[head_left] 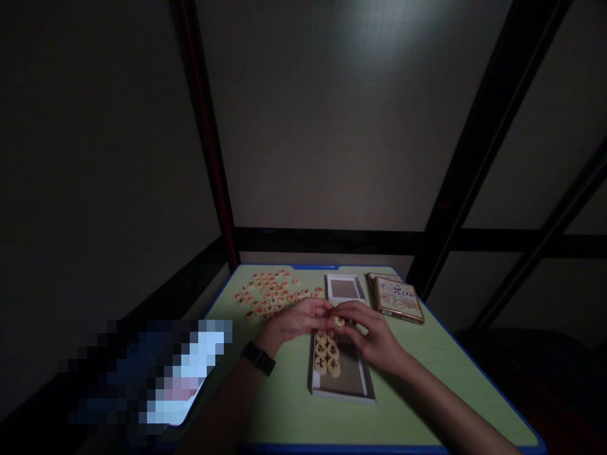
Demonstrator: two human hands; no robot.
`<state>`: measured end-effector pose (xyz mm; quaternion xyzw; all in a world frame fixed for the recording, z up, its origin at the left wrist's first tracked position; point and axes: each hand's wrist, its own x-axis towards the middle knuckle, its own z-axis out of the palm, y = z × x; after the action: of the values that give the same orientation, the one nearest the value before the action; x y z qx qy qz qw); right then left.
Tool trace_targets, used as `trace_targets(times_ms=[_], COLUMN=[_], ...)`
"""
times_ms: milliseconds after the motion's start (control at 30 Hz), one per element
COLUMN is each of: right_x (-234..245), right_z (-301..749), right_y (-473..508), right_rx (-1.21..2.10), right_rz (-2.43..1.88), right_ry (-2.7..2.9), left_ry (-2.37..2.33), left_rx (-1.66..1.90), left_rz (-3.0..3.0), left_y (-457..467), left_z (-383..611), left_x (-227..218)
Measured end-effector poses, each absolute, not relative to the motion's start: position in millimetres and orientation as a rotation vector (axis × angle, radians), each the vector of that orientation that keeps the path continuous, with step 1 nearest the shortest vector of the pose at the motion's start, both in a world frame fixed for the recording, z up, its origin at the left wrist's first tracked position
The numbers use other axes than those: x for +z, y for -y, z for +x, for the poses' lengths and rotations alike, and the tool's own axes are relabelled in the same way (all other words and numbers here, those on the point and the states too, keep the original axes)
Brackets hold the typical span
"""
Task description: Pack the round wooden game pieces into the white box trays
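Observation:
Over a shallow open box tray, my left hand and my right hand meet fingertip to fingertip. Between them is a round wooden Chinese chess piece with a dark character; the thumb and fingers of both hands close around it. Two columns of black-marked Chinese chess pieces lie face up along the tray's left side, their far end hidden under my hands. A dark watch is on my left wrist.
Many loose red and black pieces are scattered at the table's back left. A white-rimmed box part lies beyond my hands. Stacked flat boxes sit at right. A pixelated bright screen is at left. Walls border the green table.

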<state>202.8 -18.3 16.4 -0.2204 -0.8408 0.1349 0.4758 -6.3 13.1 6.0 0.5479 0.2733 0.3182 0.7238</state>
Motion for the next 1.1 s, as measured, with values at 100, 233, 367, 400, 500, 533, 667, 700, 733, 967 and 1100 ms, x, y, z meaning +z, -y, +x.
trace_targets(times_ms=[100, 233, 367, 400, 500, 533, 667, 700, 733, 967, 1100], right_x=[15.4, 20.4, 25.3, 25.6, 24.4, 23.6, 18.0, 16.2, 14.5, 10.8, 13.6], right_z=[202.9, 201.7, 198.4, 197.4, 194.6, 193.8, 192.4, 192.5, 192.7, 191.2, 191.8], right_y=[20.1, 26.9, 42.3, 47.1, 60.7, 64.3, 70.6, 70.5, 70.0, 67.3, 63.8], right_rx=[0.171, 0.136, 0.271, 0.306, 0.364, 0.371, 0.338, 0.318, 0.301, 0.323, 0.448], right_rz=[-0.54, -0.546, -0.529, -0.533, -0.531, -0.527, -0.499, -0.491, -0.484, -0.498, -0.5], right_ry=[2.131, 2.186, 2.307, 2.354, 2.496, 2.537, 2.637, 2.649, 2.658, 2.677, 2.558], left_ry=[-0.61, -0.646, -0.759, -0.795, -0.883, -0.896, -0.902, -0.9, -0.897, -0.903, -0.925], left_rx=[0.659, 0.66, 0.911, 0.976, 1.089, 1.104, 1.103, 1.096, 1.091, 1.122, 1.128], left_rz=[1.251, 1.324, 1.352, 1.347, 1.33, 1.324, 1.317, 1.32, 1.325, 1.368, 1.382], left_y=[-11.5, -11.2, -13.8, -15.2, -20.5, -22.0, -23.5, -22.7, -21.7, -19.4, -21.9], left_z=[-6.7, -12.3, -16.4, -16.3, -13.9, -12.9, -10.3, -10.0, -9.6, -7.7, -8.6], left_x=[10.2, 18.9, 24.7, 24.6, 20.8, 19.0, 15.1, 15.3, 16.0, 19.6, 17.1])
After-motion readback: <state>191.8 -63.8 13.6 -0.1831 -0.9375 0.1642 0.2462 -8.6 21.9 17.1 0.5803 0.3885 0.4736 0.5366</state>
